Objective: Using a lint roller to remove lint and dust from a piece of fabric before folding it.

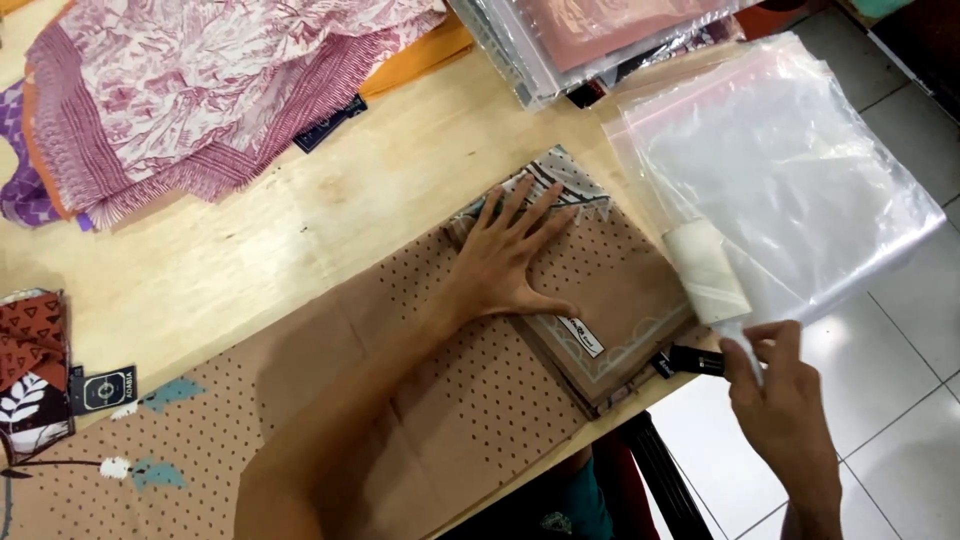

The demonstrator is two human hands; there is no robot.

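The folded brown scarf (600, 300) lies at the wooden table's (300, 220) edge; my left hand (505, 262) presses flat on it, fingers spread wide. My right hand (780, 400) pinches the clear plastic bag's (780, 170) corner just beside it.

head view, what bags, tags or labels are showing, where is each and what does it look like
Clear plastic bag: right table edge, large, transparent.
Stack of bagged fabrics: top centre, clear sleeves.
Woven label: on folded brown cloth, small, white.
Black tag: by right hand, small, rectangular.
Dark square tag: left, with circle mark.
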